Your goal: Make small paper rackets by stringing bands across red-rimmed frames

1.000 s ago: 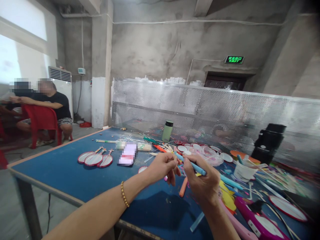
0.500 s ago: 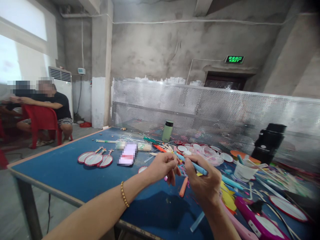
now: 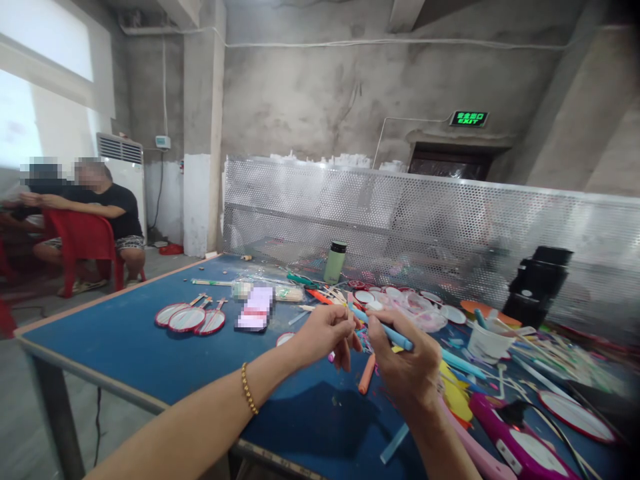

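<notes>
My right hand (image 3: 407,363) is closed round a light blue pen-like tool (image 3: 383,327), whose tip points up and left toward my left hand. My left hand (image 3: 325,333), with a bead bracelet (image 3: 249,389) on its wrist, pinches something small that I cannot make out; a bit of pink shows below its fingers. Both hands hover close together above the blue table (image 3: 140,347). An orange stick (image 3: 367,374) lies on the table just below them.
Three small round red-rimmed fans (image 3: 190,317) lie at the left. A green flask (image 3: 335,262) stands before a perforated metal screen (image 3: 425,220). White discs, sticks and coloured pieces litter the right; a black container (image 3: 537,285) stands there. Two people sit far left on red chairs (image 3: 83,240).
</notes>
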A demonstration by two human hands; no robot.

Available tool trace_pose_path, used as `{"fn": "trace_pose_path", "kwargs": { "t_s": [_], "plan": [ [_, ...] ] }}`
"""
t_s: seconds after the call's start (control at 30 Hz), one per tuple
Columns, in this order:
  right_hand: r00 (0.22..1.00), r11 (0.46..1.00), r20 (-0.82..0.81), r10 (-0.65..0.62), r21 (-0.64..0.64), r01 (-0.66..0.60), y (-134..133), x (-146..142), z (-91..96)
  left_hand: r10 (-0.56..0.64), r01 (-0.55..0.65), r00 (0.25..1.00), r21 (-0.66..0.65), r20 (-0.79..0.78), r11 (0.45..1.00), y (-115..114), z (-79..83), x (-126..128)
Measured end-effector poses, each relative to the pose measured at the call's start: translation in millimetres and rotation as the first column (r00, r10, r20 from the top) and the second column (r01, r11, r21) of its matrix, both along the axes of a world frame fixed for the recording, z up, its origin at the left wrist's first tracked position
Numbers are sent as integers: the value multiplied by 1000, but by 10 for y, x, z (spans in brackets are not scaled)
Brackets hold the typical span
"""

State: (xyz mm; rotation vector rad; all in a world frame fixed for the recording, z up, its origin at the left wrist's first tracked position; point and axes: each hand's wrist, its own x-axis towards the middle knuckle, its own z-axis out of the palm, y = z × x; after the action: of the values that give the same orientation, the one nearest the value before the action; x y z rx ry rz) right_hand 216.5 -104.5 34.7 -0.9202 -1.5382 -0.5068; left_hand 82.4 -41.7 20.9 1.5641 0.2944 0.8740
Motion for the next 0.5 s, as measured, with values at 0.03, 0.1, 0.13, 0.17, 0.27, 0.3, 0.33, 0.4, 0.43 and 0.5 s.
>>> {"fn": "trace_pose_path", "kwargs": {
  "t_s": [0.03, 0.1, 0.13, 0.17, 0.27, 0.3, 0.33, 0.4, 0.43, 0.5],
  "plan": [
    [1000, 1000, -2, -1, -2, 1, -1, 1, 1, 3, -3, 1000, 1, 1, 1000, -4, 3, -2],
    [1000, 1000, 1, 9, -6, -9, -3, -1, 4, 9, -9, 1000, 6, -1, 1000, -11, 8, -3],
    [1000, 1000, 6, 18, -7, -18, -4, -4, 5, 11, -11, 1000, 9, -1, 1000, -13, 10, -3],
    [1000, 1000, 11, 27, -10, -26, -5, -8, 7, 12, -12, 1000, 11, -1, 1000, -14, 10, -2],
    [999, 999, 11, 38, -14, -38, -4, -17, 7, 7, -7, 1000, 15, -3, 1000, -11, 6, 1],
    [999, 999, 7, 37, -16, -36, -3, -17, 5, 7, -7, 1000, 17, -3, 1000, -9, 4, 1],
    [1000, 999, 1, 29, -14, -29, 0, -15, 2, 6, -6, 1000, 18, -3, 1000, -7, 2, 0],
    [1000, 1000, -6, 5, -6, -5, 5, -4, -5, 5, -5, 1000, 15, -1, 1000, -4, -1, -2],
    [1000, 1000, -10, -9, -2, 9, 8, 3, -8, 5, -5, 1000, 11, -1, 1000, -3, -2, -3],
    [999, 1000, -15, -31, 0, 31, 12, 18, -13, 2, -2, 1000, 8, -3, 1000, -1, -3, -3]
  ]
}}
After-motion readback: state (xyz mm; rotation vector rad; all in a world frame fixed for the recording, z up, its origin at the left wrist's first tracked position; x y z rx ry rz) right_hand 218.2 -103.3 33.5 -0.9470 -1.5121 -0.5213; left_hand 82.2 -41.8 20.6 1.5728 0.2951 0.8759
